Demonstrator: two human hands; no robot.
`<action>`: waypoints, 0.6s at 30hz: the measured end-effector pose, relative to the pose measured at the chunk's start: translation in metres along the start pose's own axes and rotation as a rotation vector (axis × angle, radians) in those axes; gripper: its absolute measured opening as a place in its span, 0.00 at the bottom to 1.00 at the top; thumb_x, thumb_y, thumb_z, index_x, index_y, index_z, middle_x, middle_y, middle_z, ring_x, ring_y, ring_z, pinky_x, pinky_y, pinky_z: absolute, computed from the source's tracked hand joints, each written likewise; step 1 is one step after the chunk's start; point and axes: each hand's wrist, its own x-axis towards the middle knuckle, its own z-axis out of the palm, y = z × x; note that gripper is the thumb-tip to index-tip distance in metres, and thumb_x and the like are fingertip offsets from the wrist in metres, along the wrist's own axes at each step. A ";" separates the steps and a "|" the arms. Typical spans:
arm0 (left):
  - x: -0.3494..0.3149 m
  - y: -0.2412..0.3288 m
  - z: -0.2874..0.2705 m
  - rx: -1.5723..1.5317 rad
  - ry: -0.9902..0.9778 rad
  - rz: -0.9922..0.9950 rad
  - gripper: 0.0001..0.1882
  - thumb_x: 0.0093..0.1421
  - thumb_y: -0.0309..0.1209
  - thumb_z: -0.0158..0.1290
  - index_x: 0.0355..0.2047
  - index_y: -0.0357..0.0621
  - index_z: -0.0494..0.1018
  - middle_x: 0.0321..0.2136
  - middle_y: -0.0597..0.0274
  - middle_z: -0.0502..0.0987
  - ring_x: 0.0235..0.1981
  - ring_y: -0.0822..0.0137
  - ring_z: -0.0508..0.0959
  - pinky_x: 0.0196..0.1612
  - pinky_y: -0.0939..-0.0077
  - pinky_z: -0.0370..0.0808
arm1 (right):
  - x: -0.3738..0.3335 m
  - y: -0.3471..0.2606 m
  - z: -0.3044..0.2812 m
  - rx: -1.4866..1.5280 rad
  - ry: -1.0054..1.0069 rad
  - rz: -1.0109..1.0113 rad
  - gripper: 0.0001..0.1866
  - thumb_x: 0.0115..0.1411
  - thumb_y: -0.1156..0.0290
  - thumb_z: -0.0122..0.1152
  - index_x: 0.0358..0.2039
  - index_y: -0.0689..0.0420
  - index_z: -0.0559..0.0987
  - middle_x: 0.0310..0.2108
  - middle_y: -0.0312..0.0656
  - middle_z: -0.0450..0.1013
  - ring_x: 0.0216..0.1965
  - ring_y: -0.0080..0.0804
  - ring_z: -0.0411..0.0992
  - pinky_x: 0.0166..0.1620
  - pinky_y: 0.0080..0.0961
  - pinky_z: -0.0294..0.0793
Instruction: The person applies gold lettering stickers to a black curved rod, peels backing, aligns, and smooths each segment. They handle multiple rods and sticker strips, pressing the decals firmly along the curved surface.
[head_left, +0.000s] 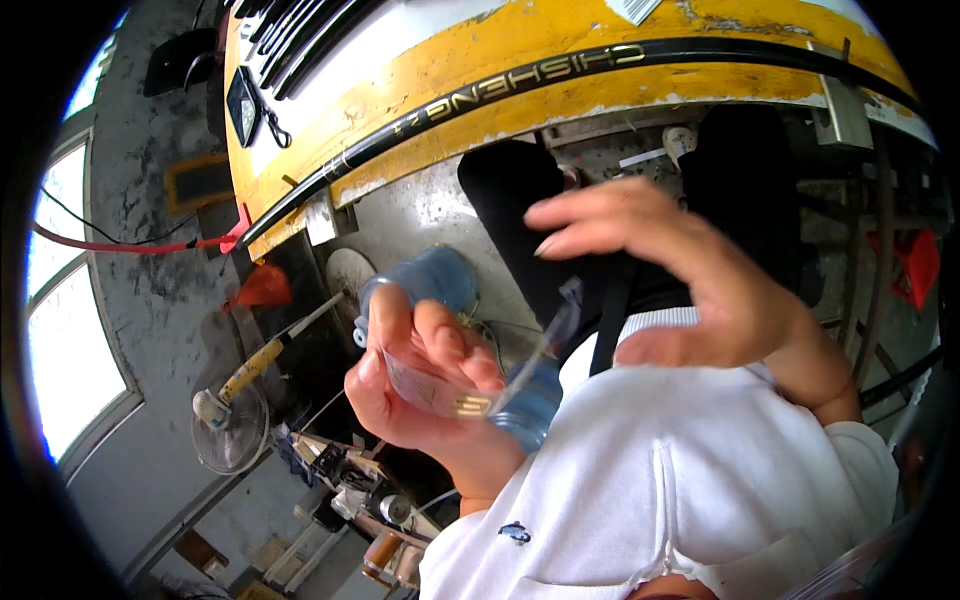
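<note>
My left hand (430, 365) is closed on a small clear plastic bag (425, 388), which lies across its palm and fingers. Small gold-coloured pieces (471, 405) show at the bag's lower end. From there a narrow clear strip (540, 352), perhaps the bag's flap, slants up to the right, smeared by motion. To the right my right hand (690, 270) hovers over my lap, thumb and fingers apart, with nothing seen in it. A gap separates it from the strip's upper end. Beyond both hands, a long black pole (540, 75) with gold lettering lies along the table's near edge.
The yellow-edged table (375, 125) bears several thin black rods (310, 40) and a black pouch-like item (243, 105) with a cord. Blue water bottles (435, 275) stand below, beyond my left hand. A fan (232, 430) and a cluttered shelf (370, 500) are at left.
</note>
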 end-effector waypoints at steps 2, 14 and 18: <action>-0.001 -0.006 0.006 0.007 0.034 -0.009 0.09 0.61 0.35 0.46 0.32 0.47 0.58 0.37 0.57 0.72 0.40 0.59 0.77 0.41 0.60 0.77 | 0.000 -0.001 0.009 0.168 -0.104 0.059 0.29 0.52 0.57 0.66 0.50 0.58 0.71 0.50 0.46 0.68 0.52 0.38 0.65 0.54 0.33 0.61; -0.001 -0.008 -0.012 0.268 0.117 0.093 0.07 0.63 0.33 0.42 0.34 0.44 0.57 0.40 0.49 0.70 0.46 0.50 0.74 0.48 0.57 0.72 | -0.022 0.002 -0.010 0.386 -0.110 0.477 0.07 0.51 0.78 0.64 0.32 0.62 0.77 0.29 0.38 0.74 0.32 0.24 0.74 0.38 0.21 0.74; 0.009 -0.011 -0.015 0.677 0.237 0.170 0.08 0.62 0.32 0.45 0.33 0.42 0.60 0.39 0.44 0.72 0.43 0.50 0.75 0.47 0.59 0.73 | -0.024 0.006 -0.020 0.337 -0.055 0.525 0.06 0.50 0.79 0.64 0.30 0.62 0.77 0.28 0.37 0.73 0.31 0.23 0.73 0.38 0.21 0.74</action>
